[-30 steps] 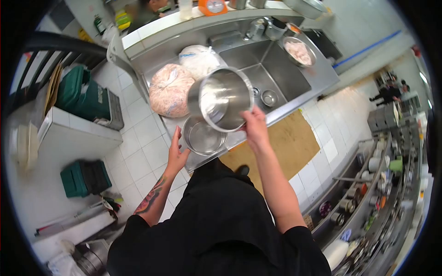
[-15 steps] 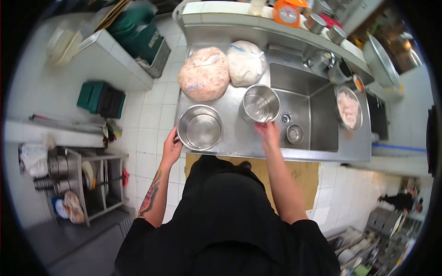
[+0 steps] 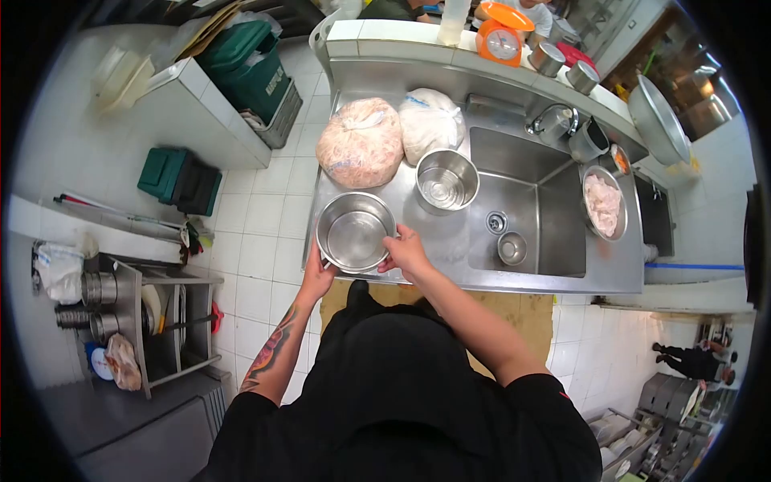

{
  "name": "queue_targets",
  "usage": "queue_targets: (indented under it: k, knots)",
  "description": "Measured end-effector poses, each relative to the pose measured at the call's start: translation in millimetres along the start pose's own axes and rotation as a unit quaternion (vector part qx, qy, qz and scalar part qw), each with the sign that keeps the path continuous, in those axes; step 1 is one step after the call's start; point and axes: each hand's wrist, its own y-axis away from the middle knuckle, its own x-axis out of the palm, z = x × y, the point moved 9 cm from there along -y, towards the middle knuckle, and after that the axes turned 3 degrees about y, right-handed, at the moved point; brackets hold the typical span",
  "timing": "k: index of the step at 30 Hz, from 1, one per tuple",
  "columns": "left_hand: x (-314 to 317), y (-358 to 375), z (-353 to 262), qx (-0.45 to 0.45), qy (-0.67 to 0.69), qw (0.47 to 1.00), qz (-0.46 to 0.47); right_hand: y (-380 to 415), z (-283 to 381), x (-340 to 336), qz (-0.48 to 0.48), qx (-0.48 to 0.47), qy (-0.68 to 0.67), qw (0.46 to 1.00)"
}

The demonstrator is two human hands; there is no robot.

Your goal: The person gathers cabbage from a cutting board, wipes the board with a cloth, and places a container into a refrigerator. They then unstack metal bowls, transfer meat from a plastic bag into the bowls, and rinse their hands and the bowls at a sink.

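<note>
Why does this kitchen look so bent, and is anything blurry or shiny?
Head view: strong wide-angle distortion, with black corners and the tiled ledge curving; soft glare on the steel counter; bright glints inside the handled pot and plain pot; left hand and right hand fairly crisp; lower-right shelving softer.

The pots (image 3: 356, 233) are gleaming silver; one bag (image 3: 361, 145) is showing mottled pink and cream, another bag (image 3: 431, 127) milky white; the scale (image 3: 509, 15) is glowing orange around a white dial (image 3: 503, 46), the bin (image 3: 249, 72) is looking dark green, and a red and black tattoo (image 3: 271, 352) is patterning the person's left forearm (image 3: 283, 365)
</note>
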Motion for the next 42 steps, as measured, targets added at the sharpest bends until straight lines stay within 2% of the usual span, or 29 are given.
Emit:
queue_targets:
  k: [3,5,6,7,8,9,10,11,13,14,16,17,19,20,22,23,25,26,27,28,29,31,32,34,36,38,39,41,42]
  knots:
    - [-15.2,-2.1,2.0,0.013,-0.017,0.999,0.045,6.1,-0.6,14.1,0.006,0.042,-0.035,0.998]
    - [-19.0,-5.9,-13.8,0.086,-0.047,0.991,0.095,11.1,20.2,19.5,0.002,0.011,-0.061,0.998]
    - [-24.2,-10.3,-1.7,0.037,-0.053,0.993,0.1,16.9,27.8,22.2,-0.004,0.008,-0.06,0.998]
    - [-23.8,-14.4,-4.9,0.039,-0.05,0.992,0.105,27.4,42.6,22.1,-0.023,-0.054,-0.054,0.997]
    - [-29.2,-20.4,0.3,-0.006,-0.017,0.998,0.058,38.7,54.6,20.2,-0.043,-0.117,-0.048,0.991]
    - [-37.3,-25.6,6.4,-0.05,0.015,0.999,0.01,46.2,55.1,18.1,-0.051,-0.119,-0.049,0.99]
    - [-47.5,-32.9,18.2,-0.04,-0.089,0.995,-0.022,58.0,60.7,5.1,-0.099,-0.164,-0.086,0.978]
    - [-52.4,-40.5,31.4,-0.04,-0.088,0.995,-0.014,71.7,63.2,-10.2,-0.146,-0.207,-0.122,0.96]
    - [-37.5,-55.5,25.7,0.063,-0.252,0.96,0.103,94.6,55.1,-43.1,-0.222,-0.218,-0.117,0.943]
    - [-47.1,-62.0,32.2,-0.001,-0.249,0.965,0.079,100.1,44.8,-57.1,-0.228,-0.22,-0.117,0.941]
    - [-61.6,-83.7,28.8,-0.018,-0.265,0.962,0.066,105.0,8.3,-95.1,-0.298,-0.205,-0.097,0.927]
    - [-73.6,-94.8,29.2,-0.038,-0.284,0.957,0.046,103.0,-7.8,-105.5,-0.304,-0.204,-0.097,0.926]
    - [-92.2,-113.2,16.7,-0.029,-0.266,0.964,0.003,94.0,-50.1,-119.0,-0.307,-0.119,-0.082,0.941]
    - [-94.6,-118.5,12.4,-0.031,-0.266,0.963,0.007,88.3,-64.0,-121.4,-0.309,-0.118,-0.084,0.94]
    - [-92.6,-119.0,-47.6,0.179,-0.41,0.89,-0.087,80.5,-73.9,-112.6,-0.3,-0.108,-0.091,0.943]
    - [-85.2,-119.5,-61.5,0.179,-0.41,0.89,-0.086,75.0,-76.7,-110.4,-0.289,-0.099,-0.098,0.947]
    - [-49.5,-106.5,-125.5,0.258,-0.433,0.856,-0.114,58.4,-87.5,-132.8,-0.28,-0.086,-0.085,0.952]
    - [-27.3,-104.1,-142.2,0.259,-0.391,0.877,-0.107,44.9,-95.1,-164.4,-0.303,-0.074,0.08,0.947]
    - [-5.7,-107.7,-146.7,0.258,-0.393,0.876,-0.111,33.9,-92.5,-185.7,-0.316,-0.062,0.243,0.915]
    - [27.9,-116.3,-147.0,0.27,-0.357,0.894,-0.029,44.7,-45.2,-182.8,-0.355,-0.102,0.255,0.894]
    - [63.3,-125.2,-146.7,0.28,-0.317,0.905,0.052,33.9,-18.5,-184.6,-0.35,-0.103,0.256,0.895]
    - [126.1,-161.7,-137.6,0.293,-0.299,0.903,0.101,11.5,24.7,-207.2,-0.389,-0.146,0.105,0.904]
    - [154.9,-190.3,-128.7,0.274,-0.276,0.915,0.108,-9.1,38.6,-214.4,-0.382,-0.147,0.105,0.906]
    - [206.9,-259.1,-99.6,0.261,-0.265,0.923,0.101,-58.2,31.7,-219.6,-0.292,-0.056,0.059,0.953]
    - [249.6,-329.1,-68.7,0.27,-0.278,0.918,0.087,-81.6,22.2,-234.4,-0.265,-0.051,0.042,0.962]
    - [274.2,-390.9,-38.3,0.177,-0.431,0.885,0.021,-94.4,15.5,-253.2,-0.239,-0.046,0.029,0.97]
    - [287.6,-394.5,-36.9,0.175,-0.433,0.884,0.024,-88.2,6.9,-263.3,-0.245,-0.06,0.045,0.967]
    - [292.2,-394.5,-34.8,0.104,-0.593,0.796,-0.069,-64.5,-8.9,-279.2,-0.251,-0.067,0.056,0.964]
    - [298.6,-395.0,-32.1,0.114,-0.622,0.772,-0.065,-44.9,-10.4,-291.4,-0.269,-0.065,-0.019,0.961]
